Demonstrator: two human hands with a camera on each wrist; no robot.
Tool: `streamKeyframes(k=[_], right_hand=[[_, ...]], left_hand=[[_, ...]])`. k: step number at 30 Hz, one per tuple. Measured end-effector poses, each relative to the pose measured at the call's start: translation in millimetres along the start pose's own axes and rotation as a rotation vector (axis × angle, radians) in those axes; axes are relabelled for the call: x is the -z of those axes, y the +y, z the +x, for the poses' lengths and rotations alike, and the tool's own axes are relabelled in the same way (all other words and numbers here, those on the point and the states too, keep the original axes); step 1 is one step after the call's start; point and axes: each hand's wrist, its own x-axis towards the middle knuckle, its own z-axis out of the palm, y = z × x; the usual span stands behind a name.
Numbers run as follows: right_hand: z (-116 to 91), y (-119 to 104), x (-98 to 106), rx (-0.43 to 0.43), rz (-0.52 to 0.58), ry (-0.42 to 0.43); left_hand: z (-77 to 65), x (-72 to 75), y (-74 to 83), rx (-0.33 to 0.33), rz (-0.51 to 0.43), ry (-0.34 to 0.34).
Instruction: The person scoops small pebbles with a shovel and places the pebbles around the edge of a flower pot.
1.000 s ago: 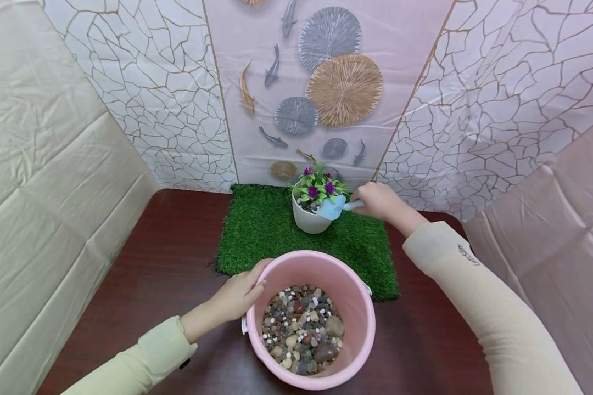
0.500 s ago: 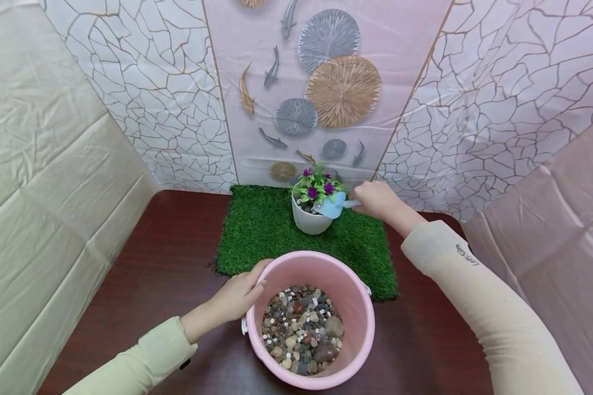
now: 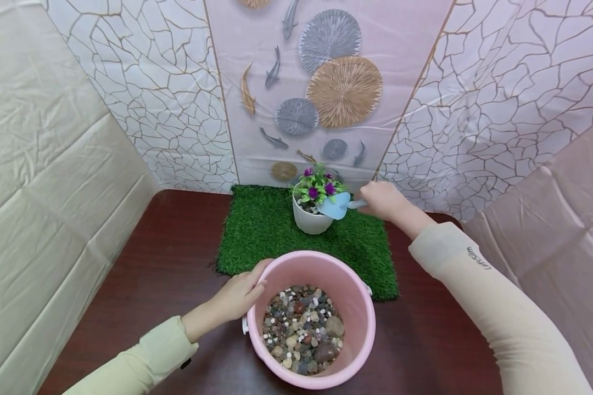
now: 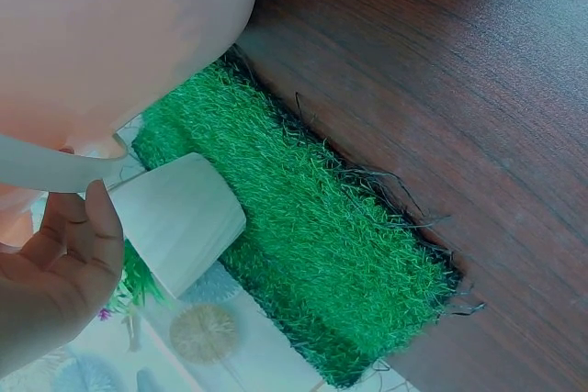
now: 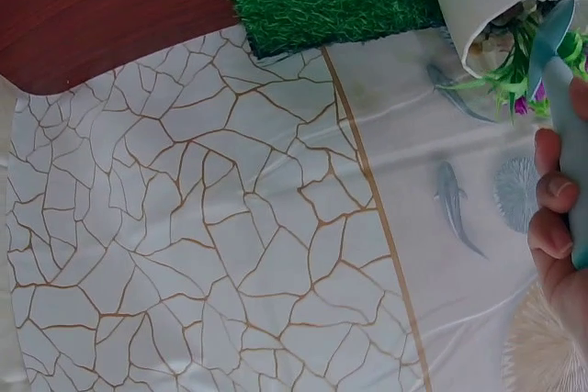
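Note:
My right hand grips the handle of a light blue trowel. The blade sits at the right rim of a white flowerpot, beside the leaves of a plant with purple flowers. In the right wrist view, the trowel blade overlaps the pot's mouth, where pebbles show. With fingers outside and thumb over the rim, my left hand holds a pink bucket at its upper left. Mixed pebbles cover the bucket's bottom. From the left wrist, the fingers show under the bucket's rim.
The pot stands on a green artificial grass mat, on a dark reddish-brown wooden table. A patterned wall covering hangs behind, and cloth sheets close in both sides. The bucket stands before the mat, overlapping its front edge in view.
My right hand and the trowel have shifted slightly right, and the blade has drawn a little away from the plant. The left hand and the bucket have stayed in place.

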Motion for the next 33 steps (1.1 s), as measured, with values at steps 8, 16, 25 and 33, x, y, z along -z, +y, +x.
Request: streamKeyframes(k=[8,16,25,33], right_hand=[[-23.3,0.9,12.8,0.037,0.101,0.028],[-44.8,-8.4,36.6,0.039,0.159,0.092],[-60.8,-23.8,60.2,0.153,0.193,0.153],[-74.4,-39.1,73.5,0.251,0.189,0.179]], left_hand=[[1.1,0.5,1.5,-0.004,0.001,0.004],[1.6,1.2,3.6,-0.001,-0.007,0.005],[0.8,0.5,2.2,0.000,-0.016,0.006],[0.5,-1.4,0.1,0.001,-0.029,-0.001]])
